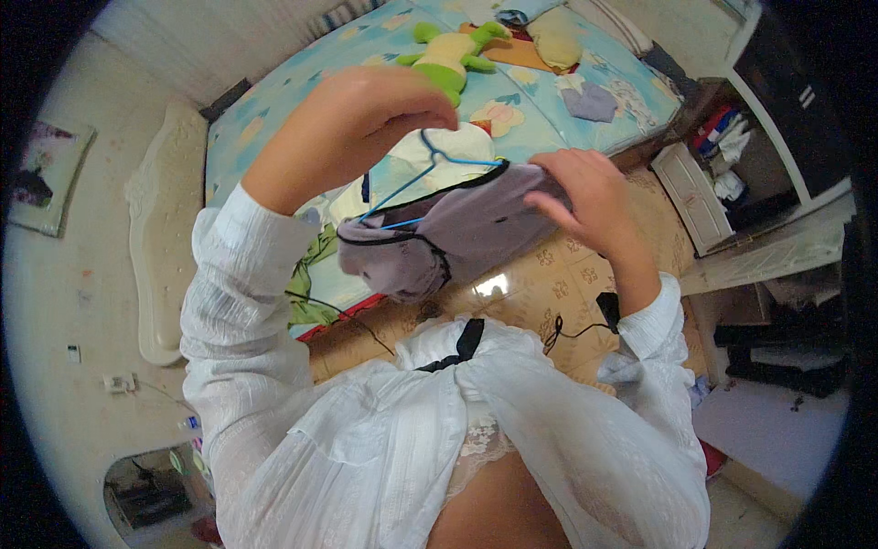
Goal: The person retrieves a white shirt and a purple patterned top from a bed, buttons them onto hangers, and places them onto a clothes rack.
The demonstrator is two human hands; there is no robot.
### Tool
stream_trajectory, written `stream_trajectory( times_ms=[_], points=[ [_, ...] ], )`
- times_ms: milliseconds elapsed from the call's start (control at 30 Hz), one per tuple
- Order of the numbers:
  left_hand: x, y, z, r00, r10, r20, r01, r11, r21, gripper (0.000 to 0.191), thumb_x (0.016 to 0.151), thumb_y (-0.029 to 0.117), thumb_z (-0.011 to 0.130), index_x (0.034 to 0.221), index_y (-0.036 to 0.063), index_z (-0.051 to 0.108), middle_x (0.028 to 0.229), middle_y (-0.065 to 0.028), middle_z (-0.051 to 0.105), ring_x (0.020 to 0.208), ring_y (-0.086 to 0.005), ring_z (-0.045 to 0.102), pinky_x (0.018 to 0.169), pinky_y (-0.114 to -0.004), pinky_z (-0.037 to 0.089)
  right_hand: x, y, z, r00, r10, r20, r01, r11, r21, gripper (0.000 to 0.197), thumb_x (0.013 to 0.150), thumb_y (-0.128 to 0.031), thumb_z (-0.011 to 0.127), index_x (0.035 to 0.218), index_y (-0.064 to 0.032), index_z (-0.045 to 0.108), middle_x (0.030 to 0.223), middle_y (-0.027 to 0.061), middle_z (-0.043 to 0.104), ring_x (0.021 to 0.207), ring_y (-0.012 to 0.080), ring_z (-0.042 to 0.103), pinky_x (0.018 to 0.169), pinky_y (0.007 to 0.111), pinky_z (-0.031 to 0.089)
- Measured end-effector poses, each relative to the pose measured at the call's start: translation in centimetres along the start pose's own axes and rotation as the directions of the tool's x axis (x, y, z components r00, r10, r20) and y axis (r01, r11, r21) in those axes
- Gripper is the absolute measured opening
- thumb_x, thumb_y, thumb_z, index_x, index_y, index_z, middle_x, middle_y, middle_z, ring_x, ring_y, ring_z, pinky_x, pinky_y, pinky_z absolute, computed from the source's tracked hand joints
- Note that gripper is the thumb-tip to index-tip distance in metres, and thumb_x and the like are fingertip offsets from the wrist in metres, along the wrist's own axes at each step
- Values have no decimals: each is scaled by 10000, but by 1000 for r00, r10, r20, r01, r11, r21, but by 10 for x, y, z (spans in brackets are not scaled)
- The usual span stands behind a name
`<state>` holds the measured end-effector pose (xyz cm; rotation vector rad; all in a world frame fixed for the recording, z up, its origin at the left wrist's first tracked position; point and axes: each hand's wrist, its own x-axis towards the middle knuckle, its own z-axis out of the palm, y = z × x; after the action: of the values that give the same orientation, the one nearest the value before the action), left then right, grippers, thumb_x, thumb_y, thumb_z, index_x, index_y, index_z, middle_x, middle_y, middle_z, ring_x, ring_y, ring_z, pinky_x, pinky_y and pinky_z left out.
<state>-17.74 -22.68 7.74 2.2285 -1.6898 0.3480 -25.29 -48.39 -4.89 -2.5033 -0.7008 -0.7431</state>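
A blue wire hanger [405, 182] is in front of me, its upper end meeting the bent fingers of my left hand [370, 103]. My left hand hides the hook's tip. On the hanger's arms hangs a grey-purple garment [490, 213] with black edging, tilted, its left part sagging in folds. The far end of the cloth is in my right hand [586, 195], with fingers over the top and the thumb against the front. The garment is held above the bed's near edge and the floor.
Behind is a bed [295, 130] with a floral sheet, a green plush toy [446, 55], a yellow pillow [554, 41] and a small grey garment [588, 101]. Green cloth [312, 278] lies at its near edge. A black cable [566, 329] is at right, near an open cabinet door [693, 199].
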Motion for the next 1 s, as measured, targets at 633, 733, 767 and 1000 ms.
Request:
stream_trajectory(
  times_ms=[633, 733, 767, 1000],
  points=[
    [-187, -124, 87, 791, -538, -291, 552, 833, -39, 201, 865, 212, 605, 1009, 73, 626, 761, -131, 622, 749, -289, 638, 669, -342, 482, -21, 12, -71, 882, 455, -122, -441, 888, 130, 153, 894, -134, 570, 982, -15, 609, 767, 24, 619, 701, 78, 526, 649, 231, 424],
    [-143, -108, -5, 836, -393, -383, 420, 907, -16, 191, 862, 99, 589, 1051, 78, 613, 922, -115, 646, 831, -265, 637, 698, -325, 487, -25, 0, -60, 958, 287, 19, -243, 845, -477, 161, 891, -142, 577, 989, -18, 607, 722, 66, 596, 671, 96, 526, 629, 255, 429],
    [-133, -101, -21, 864, -293, -410, 315, 949, -15, 175, 848, 93, 594, 1022, 84, 614, 912, -106, 641, 814, -282, 634, 685, -327, 485, -25, -3, -53, 956, 292, 14, -250, 839, -484, 161, 891, -142, 577, 989, -18, 607, 722, 66, 596, 671, 96, 526, 629, 255, 429],
    [-130, -117, -42, 990, -5, -139, 28, 987, 161, 338, 631, -21, 665, 944, 83, 592, 793, -85, 551, 723, -286, 571, 648, -321, 465, -33, -8, -36, 737, 551, -392, -418, 827, 376, 241, 950, -173, 535, 1090, 10, 605, 978, 5, 596, 885, 79, 516, 793, 205, 399]
  ],
)
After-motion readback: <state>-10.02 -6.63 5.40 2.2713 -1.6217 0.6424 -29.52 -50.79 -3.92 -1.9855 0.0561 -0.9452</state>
